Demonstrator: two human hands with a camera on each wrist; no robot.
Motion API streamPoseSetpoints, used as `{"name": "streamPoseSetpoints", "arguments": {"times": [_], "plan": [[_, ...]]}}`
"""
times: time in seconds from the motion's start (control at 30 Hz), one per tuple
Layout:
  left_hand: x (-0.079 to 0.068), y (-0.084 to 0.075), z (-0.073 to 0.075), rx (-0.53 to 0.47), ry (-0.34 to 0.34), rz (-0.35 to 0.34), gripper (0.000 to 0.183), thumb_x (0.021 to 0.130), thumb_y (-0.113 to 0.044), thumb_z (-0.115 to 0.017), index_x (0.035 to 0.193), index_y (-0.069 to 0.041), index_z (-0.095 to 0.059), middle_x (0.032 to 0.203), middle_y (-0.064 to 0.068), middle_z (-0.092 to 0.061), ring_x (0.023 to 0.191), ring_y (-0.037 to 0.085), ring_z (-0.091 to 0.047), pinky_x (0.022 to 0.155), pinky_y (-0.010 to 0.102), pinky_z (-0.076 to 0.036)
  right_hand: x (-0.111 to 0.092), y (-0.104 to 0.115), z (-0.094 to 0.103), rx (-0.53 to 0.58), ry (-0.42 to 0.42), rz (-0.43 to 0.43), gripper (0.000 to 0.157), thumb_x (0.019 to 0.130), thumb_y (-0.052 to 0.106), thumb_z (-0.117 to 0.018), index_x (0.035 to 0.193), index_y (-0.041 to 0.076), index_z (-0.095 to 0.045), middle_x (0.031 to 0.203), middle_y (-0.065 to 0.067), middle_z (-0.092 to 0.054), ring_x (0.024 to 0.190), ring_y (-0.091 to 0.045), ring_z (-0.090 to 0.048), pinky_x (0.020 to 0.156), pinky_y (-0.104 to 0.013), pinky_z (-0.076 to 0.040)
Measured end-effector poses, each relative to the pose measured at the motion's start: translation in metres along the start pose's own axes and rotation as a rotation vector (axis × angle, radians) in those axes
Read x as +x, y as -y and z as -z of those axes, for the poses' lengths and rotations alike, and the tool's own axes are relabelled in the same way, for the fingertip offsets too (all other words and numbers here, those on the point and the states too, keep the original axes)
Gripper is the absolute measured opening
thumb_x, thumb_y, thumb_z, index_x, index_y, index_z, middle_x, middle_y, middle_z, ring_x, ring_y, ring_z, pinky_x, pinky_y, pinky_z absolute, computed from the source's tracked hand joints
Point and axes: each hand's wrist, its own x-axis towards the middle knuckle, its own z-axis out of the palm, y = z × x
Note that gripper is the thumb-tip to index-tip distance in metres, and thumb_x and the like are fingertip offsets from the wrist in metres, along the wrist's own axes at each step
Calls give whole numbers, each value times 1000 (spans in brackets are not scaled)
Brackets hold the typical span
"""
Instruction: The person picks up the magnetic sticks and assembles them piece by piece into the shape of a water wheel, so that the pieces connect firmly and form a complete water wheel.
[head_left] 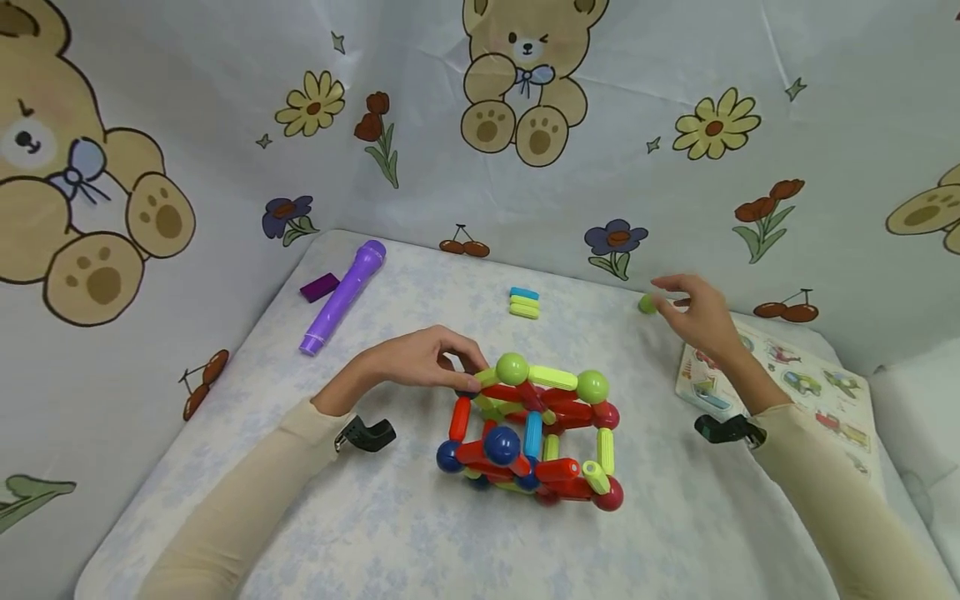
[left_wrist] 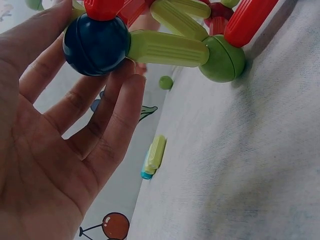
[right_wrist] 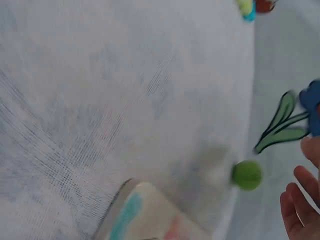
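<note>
A frame of red, green and blue magnetic rods and balls (head_left: 502, 446) stands mid-table in the head view. My left hand (head_left: 423, 358) grips its rear left corner. In the left wrist view, the thumb and fingers of that hand lie around a dark blue ball (left_wrist: 95, 45), joined to a green rod (left_wrist: 167, 48). My right hand (head_left: 697, 317) reaches to the far right of the table with loosely bent, parted fingers. Just left of its fingertips is a loose green ball (head_left: 647, 304). The right wrist view shows this green ball (right_wrist: 247, 175) apart from the fingers (right_wrist: 300, 200).
Loose blue and green rods (head_left: 524, 303) lie side by side behind the frame. A purple microphone-shaped tube (head_left: 342, 298) and a dark purple block (head_left: 319, 287) sit at the far left. A picture booklet (head_left: 817, 392) lies under the right forearm. Bear-printed cloth (head_left: 427, 75) hangs behind the table.
</note>
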Motion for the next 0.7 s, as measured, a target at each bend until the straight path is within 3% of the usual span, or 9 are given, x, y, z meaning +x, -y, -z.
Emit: {"name": "streamPoseSetpoints", "arguments": {"times": [0.07, 0.17, 0.3, 0.47, 0.7], "plan": [[0, 0, -1, 5, 3, 5, 19, 103, -14, -76, 121, -10, -80, 114, 3, -77, 108, 24, -70, 91, 41, -63, 7, -15, -6, -31, 58, -40, 40, 107, 15, -66, 144, -1, -63, 149, -28, -55, 136, -49, -53, 103, -64, -52], [-1, -1, 0, 21, -3, 10, 19, 102, -15, -76, 121, -12, -80, 114, 1, -77, 109, 23, -70, 92, 40, -63, 14, -29, -14, -43, 122, -92, 44, 106, 12, -66, 147, -2, -59, 152, -32, -49, 139, -53, -47, 105, -69, -49], [0, -2, -1, 33, -7, 10, 19, 102, -15, -76, 121, -13, -81, 115, 0, -77, 109, 23, -70, 92, 40, -63, 16, -40, -22, -62, 131, -101, 44, 106, 10, -66, 147, -5, -59, 148, -35, -51, 134, -53, -51, 103, -69, -51], [1, -2, -1, 23, 2, 9, 19, 102, -15, -76, 121, -12, -80, 114, 1, -77, 109, 24, -71, 92, 41, -63, 11, -49, -32, -72, 68, -101, 40, 103, 7, -69, 141, -6, -63, 140, -33, -57, 126, -51, -59, 99, -66, -55], [0, -1, -1, 20, -2, 10, 19, 102, -15, -76, 120, -13, -81, 113, 2, -78, 109, 24, -71, 90, 40, -63, -5, -49, -36, -35, 34, -143, 42, 103, 14, -74, 140, -2, -61, 138, -26, -59, 126, -47, -61, 98, -59, -57]]}}
